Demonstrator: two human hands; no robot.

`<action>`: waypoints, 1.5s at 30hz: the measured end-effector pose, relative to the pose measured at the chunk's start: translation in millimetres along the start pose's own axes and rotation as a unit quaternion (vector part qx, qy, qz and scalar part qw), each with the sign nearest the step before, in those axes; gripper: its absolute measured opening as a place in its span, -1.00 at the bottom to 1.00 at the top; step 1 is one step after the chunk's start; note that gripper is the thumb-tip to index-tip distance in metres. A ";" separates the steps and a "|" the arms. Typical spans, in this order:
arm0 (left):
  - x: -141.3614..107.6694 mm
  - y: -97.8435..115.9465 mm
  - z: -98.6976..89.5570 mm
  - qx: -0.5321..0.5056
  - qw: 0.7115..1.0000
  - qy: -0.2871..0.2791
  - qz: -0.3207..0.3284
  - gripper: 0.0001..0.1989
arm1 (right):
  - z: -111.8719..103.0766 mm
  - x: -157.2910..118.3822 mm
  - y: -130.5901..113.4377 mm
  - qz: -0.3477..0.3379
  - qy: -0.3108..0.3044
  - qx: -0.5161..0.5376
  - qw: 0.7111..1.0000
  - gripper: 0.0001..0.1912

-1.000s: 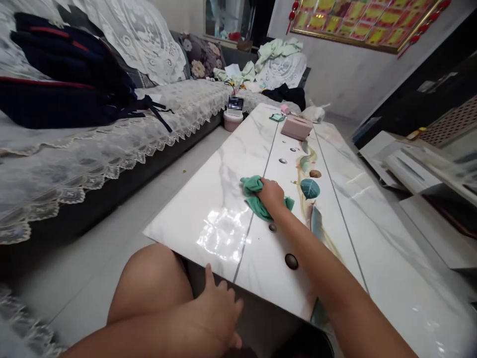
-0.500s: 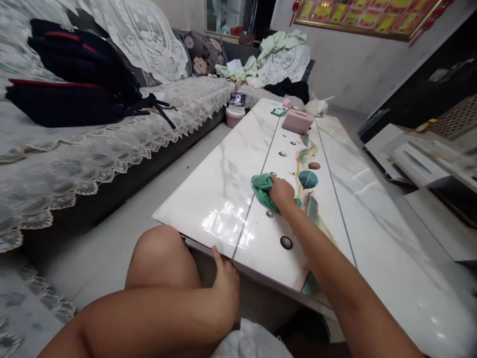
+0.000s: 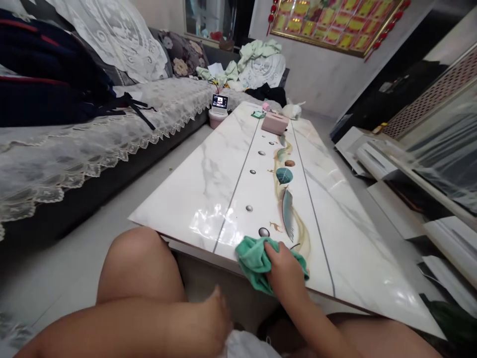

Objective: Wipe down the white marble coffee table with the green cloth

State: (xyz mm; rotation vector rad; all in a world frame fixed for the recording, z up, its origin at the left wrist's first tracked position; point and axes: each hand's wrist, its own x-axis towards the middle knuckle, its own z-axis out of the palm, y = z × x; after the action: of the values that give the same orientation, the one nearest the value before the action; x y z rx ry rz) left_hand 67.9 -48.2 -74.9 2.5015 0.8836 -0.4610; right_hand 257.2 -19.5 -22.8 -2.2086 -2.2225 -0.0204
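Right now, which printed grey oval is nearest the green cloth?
The largest grey oval, right beside the green cloth; the others look smaller, farther off.

One head-worn camera looks forward and down along the table [image 3: 194, 184], whose near edge lies close below at six o'clock. The couch [image 3: 122, 139] stretches from nine toward twelve, the wall [image 3: 305, 74] stands well off at one, and the shelf [image 3: 400, 164] lies around three.
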 end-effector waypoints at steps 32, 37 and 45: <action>-16.2 -44.9 -98.3 -0.001 0.990 -0.069 -0.120 -0.51 | -27.2 168.3 160.1 0.303 -0.047 0.057 0.950 -0.43; -13.4 -35.9 -90.7 0.040 0.992 -0.041 -0.116 -0.52 | -24.1 91.7 134.4 0.264 -0.051 0.056 0.962 -0.53; -12.4 -23.1 -90.4 0.082 0.991 -0.044 -0.094 -0.67 | -8.0 -26.6 42.6 0.199 -0.015 0.005 0.980 -0.62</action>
State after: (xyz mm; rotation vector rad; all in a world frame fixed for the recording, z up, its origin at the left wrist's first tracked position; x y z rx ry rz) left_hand 58.0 7.7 0.2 2.5321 1.0908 -0.7269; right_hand 299.9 -46.0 -15.0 -2.6162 -1.7450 0.0269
